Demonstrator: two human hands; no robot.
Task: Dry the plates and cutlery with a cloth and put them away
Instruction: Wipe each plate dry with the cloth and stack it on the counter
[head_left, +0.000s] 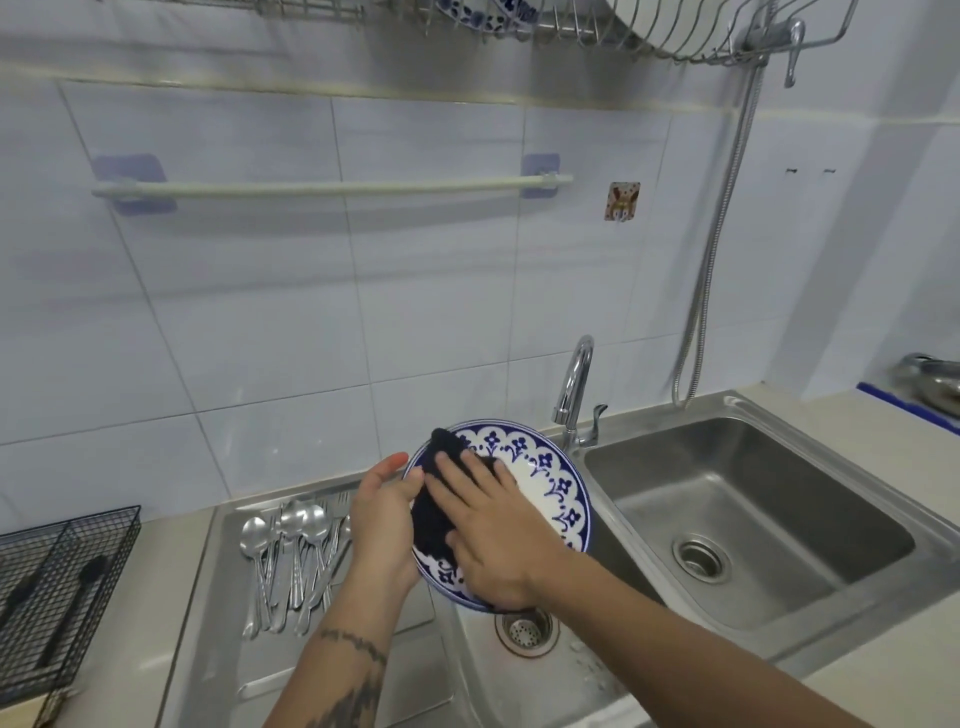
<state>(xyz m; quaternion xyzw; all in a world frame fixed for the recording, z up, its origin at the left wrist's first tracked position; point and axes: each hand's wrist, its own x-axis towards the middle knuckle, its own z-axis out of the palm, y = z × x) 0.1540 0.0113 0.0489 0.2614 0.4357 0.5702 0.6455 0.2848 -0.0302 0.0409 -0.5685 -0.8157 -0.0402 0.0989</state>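
A blue-and-white patterned plate (550, 483) is held tilted above the left sink basin. My left hand (382, 525) grips its left rim, thumb over the edge. My right hand (493, 530) lies flat on the plate's face, fingers spread, pressing a dark navy cloth (441, 499) against it. Several steel spoons and forks (296, 551) lie in a pile on the draining board to the left. More plates (644, 26) stand in the wire rack (571, 31) on the wall overhead.
A double steel sink (753, 519) with a tap (576, 384) fills the right. A black wire basket (57, 587) with dark utensils sits on the counter at left. A towel rail (332, 187) crosses the tiled wall. A metal pot (935, 379) stands far right.
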